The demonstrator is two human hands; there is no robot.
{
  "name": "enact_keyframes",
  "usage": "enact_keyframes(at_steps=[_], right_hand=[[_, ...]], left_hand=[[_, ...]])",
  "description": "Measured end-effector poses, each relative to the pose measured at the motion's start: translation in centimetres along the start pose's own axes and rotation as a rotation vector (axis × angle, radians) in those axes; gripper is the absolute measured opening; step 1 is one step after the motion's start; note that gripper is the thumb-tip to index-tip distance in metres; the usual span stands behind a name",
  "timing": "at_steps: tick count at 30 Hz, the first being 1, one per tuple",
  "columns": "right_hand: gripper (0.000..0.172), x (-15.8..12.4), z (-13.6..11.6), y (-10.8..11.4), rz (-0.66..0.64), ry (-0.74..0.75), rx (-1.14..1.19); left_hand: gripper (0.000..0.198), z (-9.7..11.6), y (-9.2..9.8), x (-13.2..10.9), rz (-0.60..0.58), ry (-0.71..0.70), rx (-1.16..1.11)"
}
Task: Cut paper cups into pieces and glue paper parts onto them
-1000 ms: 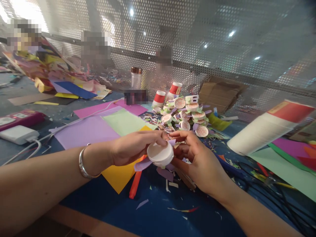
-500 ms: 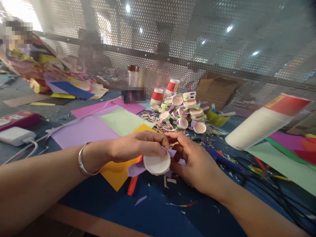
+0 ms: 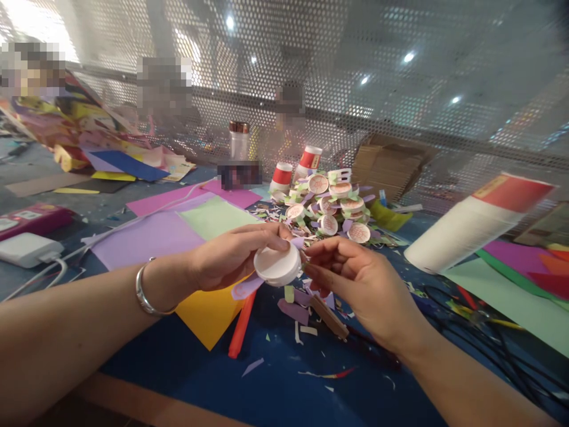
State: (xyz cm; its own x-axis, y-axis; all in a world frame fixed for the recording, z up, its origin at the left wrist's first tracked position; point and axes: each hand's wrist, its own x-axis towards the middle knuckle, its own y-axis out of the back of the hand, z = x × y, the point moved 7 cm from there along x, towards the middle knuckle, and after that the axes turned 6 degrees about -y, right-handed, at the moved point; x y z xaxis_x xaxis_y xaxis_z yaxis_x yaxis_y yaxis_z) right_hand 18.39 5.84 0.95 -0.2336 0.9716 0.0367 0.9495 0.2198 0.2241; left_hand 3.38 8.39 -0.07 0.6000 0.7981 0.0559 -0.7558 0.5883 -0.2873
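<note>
My left hand [image 3: 242, 252] grips a white round piece [image 3: 276, 262] that looks like a cut-off paper cup base, thumb on its flat face. A purple paper strip [image 3: 245, 288] with a small drawn mark sticks out from its lower left. At the piece's right edge, the thumb and fingertips of my right hand [image 3: 364, 284] come together in a pinch; what lies between them is too small to make out. Below are purple paper scraps [image 3: 293, 311], a brown strip [image 3: 329, 317], a red-orange marker [image 3: 242, 326] and orange paper [image 3: 207, 317].
A heap of similar decorated cup bases [image 3: 329, 204] stands ahead among paper shreds. A long stack of paper cups [image 3: 462, 222] leans at right, near black cables [image 3: 484, 350]. Purple paper [image 3: 146, 234] and a white charger [image 3: 31, 245] lie left. People sit beyond.
The round piece has risen slightly and tilted, showing its side rim. My left thumb has shifted to its upper edge. My right hand has moved a little right, uncovering scraps and the brown strip.
</note>
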Motion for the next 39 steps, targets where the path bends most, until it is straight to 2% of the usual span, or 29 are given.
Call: enact_keyframes(at_steps=[3, 9, 14, 24, 39], right_hand=[[0.023, -0.1, -0.2, 0.5, 0.039, 0.009, 0.073], [0.018, -0.7, 0.0, -0.8, -0.125, -0.063, 0.275], [0.020, -0.8, 0.0, -1.3, -0.157, -0.097, 0.353], [0.028, -0.9, 0.1, -1.5, -0.188, -0.131, 0.377], [0.027, -0.8, 0.1, -1.7, -0.190, -0.120, 0.337]], left_hand=[[0.005, -0.1, 0.4, 0.2, 0.038, -0.005, -0.015], [0.009, -0.7, 0.4, 0.3, -0.007, 0.041, -0.008], [0.008, -0.8, -0.1, 0.2, -0.056, 0.041, 0.013], [0.012, -0.7, -0.5, 0.0, -0.091, 0.027, 0.008], [0.010, -0.9, -0.8, 0.0, -0.123, 0.037, -0.001]])
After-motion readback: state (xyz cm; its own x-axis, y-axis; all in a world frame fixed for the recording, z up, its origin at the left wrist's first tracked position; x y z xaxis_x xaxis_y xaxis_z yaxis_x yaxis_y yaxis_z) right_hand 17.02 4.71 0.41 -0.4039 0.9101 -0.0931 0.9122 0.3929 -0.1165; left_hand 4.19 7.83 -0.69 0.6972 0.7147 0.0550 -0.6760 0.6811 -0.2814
